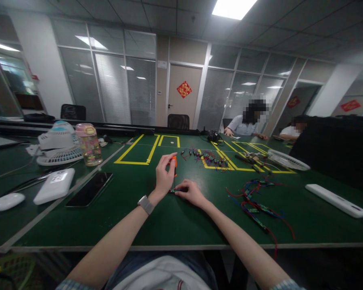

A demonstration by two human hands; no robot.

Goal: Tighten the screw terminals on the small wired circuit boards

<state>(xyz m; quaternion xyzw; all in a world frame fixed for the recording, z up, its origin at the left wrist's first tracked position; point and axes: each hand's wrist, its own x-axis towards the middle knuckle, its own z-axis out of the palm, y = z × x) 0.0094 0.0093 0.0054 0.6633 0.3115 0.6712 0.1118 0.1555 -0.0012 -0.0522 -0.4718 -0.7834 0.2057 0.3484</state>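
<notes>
My left hand, with a watch at the wrist, is closed round an orange-handled screwdriver held upright, tip down. My right hand lies on the green table with its fingers pinched on a small dark part with wires just under the screwdriver's tip. The two hands almost touch. A loose bundle of red, blue and green wired parts lies to the right of my right hand. Another heap of wired parts lies farther back by the yellow tape lines.
At the left are a black phone, a white power bank, a white mouse, a pink-capped bottle and a white fan. A white bar lies at the right. Two seated people are at the far right.
</notes>
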